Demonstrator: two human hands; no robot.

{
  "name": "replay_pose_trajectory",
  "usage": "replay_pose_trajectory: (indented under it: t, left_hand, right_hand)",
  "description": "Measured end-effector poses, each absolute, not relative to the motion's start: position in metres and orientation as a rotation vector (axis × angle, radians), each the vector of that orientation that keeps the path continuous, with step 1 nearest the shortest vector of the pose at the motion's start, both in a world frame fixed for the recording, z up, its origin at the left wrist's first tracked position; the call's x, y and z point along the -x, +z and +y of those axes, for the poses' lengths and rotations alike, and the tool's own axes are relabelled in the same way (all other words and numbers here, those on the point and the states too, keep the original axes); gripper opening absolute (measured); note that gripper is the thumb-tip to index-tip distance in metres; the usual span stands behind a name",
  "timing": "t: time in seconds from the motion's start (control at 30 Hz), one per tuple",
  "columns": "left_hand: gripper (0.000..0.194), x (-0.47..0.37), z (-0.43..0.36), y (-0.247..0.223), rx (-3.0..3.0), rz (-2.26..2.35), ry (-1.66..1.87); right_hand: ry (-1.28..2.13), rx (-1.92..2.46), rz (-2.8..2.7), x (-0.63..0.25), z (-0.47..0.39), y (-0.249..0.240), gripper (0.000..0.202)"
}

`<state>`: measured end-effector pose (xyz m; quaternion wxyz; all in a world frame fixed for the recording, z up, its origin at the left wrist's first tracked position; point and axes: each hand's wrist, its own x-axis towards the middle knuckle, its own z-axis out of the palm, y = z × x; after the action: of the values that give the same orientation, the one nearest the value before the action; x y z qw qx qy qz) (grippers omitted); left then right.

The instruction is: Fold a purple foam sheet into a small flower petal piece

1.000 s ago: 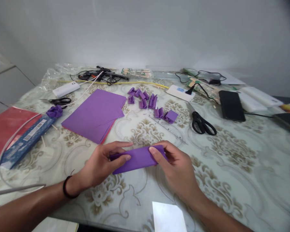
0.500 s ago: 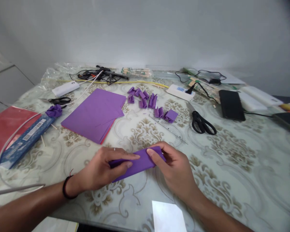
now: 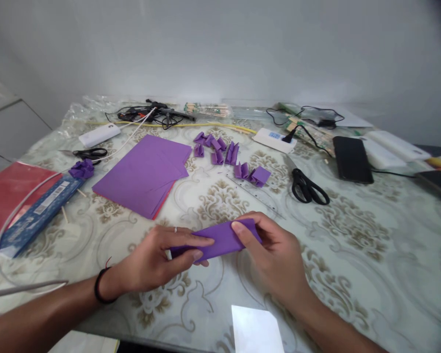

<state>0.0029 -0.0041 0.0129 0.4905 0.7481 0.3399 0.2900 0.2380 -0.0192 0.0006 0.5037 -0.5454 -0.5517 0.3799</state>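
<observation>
A folded strip of purple paper is held between both hands above the patterned tablecloth. My left hand grips its left end, thumb and fingers closed on it. At the right end, my right hand pinches the paper with the thumb on top and the fingers behind. Beyond the hands lie several small folded purple paper pieces. A stack of purple paper sheets, with a red edge showing underneath, rests to the left.
Black-handled scissors lie at right, near a power strip and a black phone. A clear ruler lies ahead of the hands. White paper is near the front edge. More scissors and a crumpled purple paper sit at left.
The folded purple paper has shifted slightly right and up, with my right hand moving the same way. Fingertips of my left hand now show beneath the paper's lower edge.
</observation>
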Motion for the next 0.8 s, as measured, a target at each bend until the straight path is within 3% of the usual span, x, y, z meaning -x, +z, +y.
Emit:
replay_pose_trajectory:
  t: [0.8]
  left_hand:
    - [0.026,-0.0012,-0.0055,0.0105,-1.980,0.950,0.902]
  right_hand:
    - [0.805,1.327,-1.240,-0.2425,-0.0164,0.0045,0.018]
